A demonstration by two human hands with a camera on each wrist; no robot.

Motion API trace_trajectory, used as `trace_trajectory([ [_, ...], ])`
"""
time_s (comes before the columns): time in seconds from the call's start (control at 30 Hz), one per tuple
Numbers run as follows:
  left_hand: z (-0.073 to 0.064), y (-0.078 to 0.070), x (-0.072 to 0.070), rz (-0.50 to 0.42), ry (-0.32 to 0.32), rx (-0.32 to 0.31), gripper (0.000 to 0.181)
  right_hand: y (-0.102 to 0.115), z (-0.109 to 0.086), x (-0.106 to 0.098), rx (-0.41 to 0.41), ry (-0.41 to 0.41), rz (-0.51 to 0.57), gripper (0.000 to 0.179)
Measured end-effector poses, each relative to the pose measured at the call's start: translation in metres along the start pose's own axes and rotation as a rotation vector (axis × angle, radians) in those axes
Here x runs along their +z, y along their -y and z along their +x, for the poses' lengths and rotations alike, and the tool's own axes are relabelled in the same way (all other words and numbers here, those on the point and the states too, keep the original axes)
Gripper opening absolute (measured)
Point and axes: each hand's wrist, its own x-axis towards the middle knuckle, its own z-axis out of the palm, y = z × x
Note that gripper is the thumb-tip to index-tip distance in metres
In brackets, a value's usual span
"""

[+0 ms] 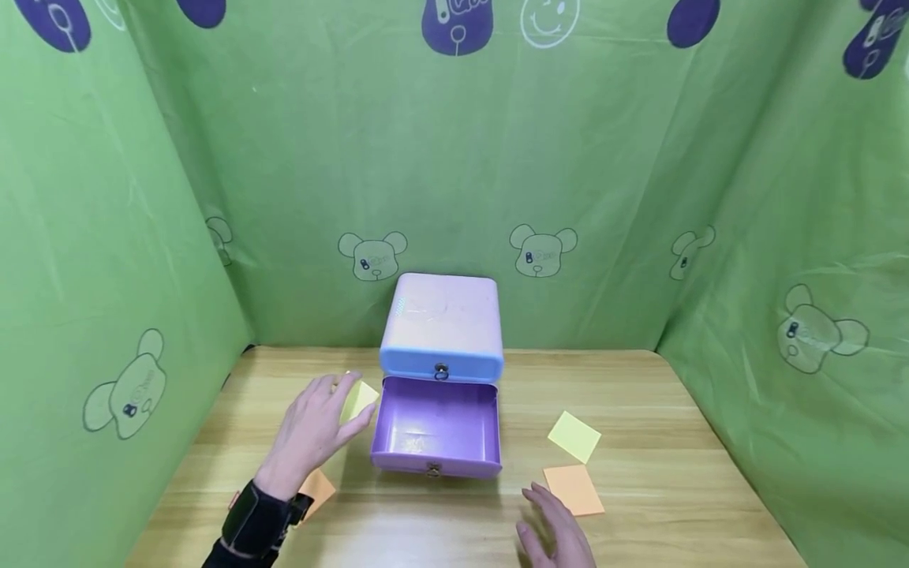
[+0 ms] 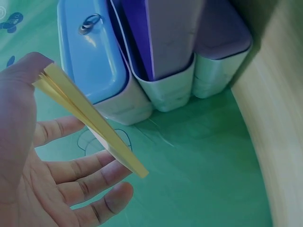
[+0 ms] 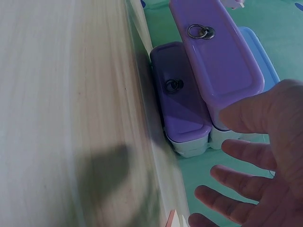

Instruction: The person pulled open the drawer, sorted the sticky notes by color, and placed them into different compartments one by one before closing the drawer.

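Note:
My left hand [image 1: 312,426] pinches a yellow sticky-note pad [image 2: 94,118] between thumb and fingers, just left of the small drawer unit [image 1: 443,312]. The pad's edge faces the left wrist camera and its sheets fan apart a little at one end. The middle purple drawer [image 1: 436,426] is pulled out, with nothing seen inside it. Above it the blue drawer [image 1: 442,364] is closed; below, the bottom purple drawer [image 3: 180,94] is closed too. My right hand [image 1: 557,536] holds nothing, its fingers spread and slightly bent, near an orange sticky-note pad [image 1: 574,489].
Another yellow sticky-note pad [image 1: 574,436] lies behind the orange one, right of the drawers. A second orange pad [image 1: 317,493] is on the wooden table [image 1: 660,457] under my left wrist, partly hidden. Green cloth [image 1: 454,158] walls in the back and sides.

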Motion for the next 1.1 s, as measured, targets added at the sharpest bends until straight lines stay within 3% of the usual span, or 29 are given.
trace_trajectory([
  [0.23,0.005,-0.011,0.0,-0.001,-0.005,0.031,0.057,0.002,0.001,-0.002,-0.028,-0.028,-0.016,0.051],
  [0.5,0.011,-0.025,0.003,-0.007,-0.038,0.089,0.057,0.005,0.001,-0.004,0.0,-0.018,-0.012,0.051],
  [0.8,0.017,-0.041,0.01,-0.03,0.006,0.091,0.057,0.005,0.003,-0.005,0.013,-0.012,0.003,0.05],
  [1.1,0.02,-0.049,0.02,-0.051,-0.002,0.108,0.053,0.003,0.001,-0.004,0.011,-0.03,-0.005,0.051],
])
